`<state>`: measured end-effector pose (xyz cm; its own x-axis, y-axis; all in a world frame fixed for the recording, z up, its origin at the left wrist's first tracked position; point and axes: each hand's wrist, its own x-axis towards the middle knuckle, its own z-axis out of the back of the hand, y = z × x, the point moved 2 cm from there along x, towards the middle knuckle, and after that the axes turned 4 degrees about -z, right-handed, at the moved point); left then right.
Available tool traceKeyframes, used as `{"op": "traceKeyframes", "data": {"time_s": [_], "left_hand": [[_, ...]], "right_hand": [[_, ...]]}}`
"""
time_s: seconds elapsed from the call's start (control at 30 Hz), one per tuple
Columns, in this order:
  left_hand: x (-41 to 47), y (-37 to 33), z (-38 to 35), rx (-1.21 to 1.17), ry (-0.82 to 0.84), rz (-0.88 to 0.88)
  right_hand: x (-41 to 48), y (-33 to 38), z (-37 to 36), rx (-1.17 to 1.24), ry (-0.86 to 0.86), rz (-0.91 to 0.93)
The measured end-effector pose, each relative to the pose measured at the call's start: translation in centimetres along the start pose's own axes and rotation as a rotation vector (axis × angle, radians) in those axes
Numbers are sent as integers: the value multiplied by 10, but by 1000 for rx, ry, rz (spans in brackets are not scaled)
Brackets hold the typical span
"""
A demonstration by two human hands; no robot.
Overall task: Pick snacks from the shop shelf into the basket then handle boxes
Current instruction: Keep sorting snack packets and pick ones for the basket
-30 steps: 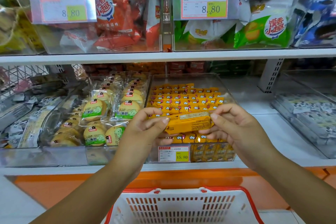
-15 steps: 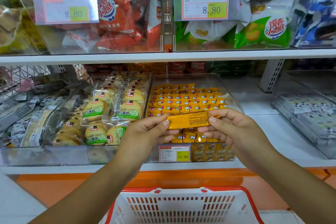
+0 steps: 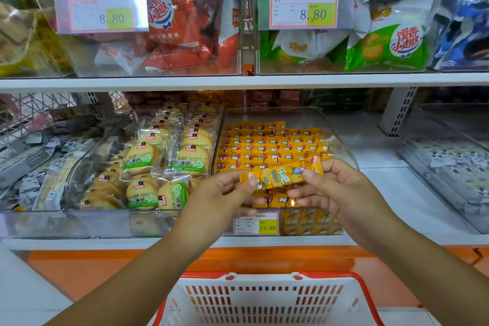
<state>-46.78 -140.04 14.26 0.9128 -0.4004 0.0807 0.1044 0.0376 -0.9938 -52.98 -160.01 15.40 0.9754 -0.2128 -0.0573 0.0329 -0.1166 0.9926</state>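
L hand (image 3: 225, 193): pinches left end of snack pack (image 3: 281, 174).
R hand (image 3: 336, 188): grips right end, fingers curled.
Pack: tilted, above yellow-snack bin (image 3: 341, 145).
Basket (image 3: 264, 299): below, w/ red rim.

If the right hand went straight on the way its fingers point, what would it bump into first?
Probably the left hand: the right hand points leftward along the orange snack packet that both pinch, with little gap between them. Depth is uncertain.

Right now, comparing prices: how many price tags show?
3: left 8.80 tag and right 8.80 tag up top, 15.80 tag lower centre; others may be hidden.
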Motion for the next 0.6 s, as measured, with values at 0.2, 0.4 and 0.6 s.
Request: {"op": "traceKeyframes", "data": {"time_s": [0.2,0.4,0.6], "left_hand": [[20,-5,-5,300,-41,-169],[72,-13,-28,963,23,-370],[107,15,-30,1240,167,-253]], "right_hand": [[12,6,3,39,-46,14],[52,32,26,-346,-302,181],[112,57,33,-920,-427,294]]}}
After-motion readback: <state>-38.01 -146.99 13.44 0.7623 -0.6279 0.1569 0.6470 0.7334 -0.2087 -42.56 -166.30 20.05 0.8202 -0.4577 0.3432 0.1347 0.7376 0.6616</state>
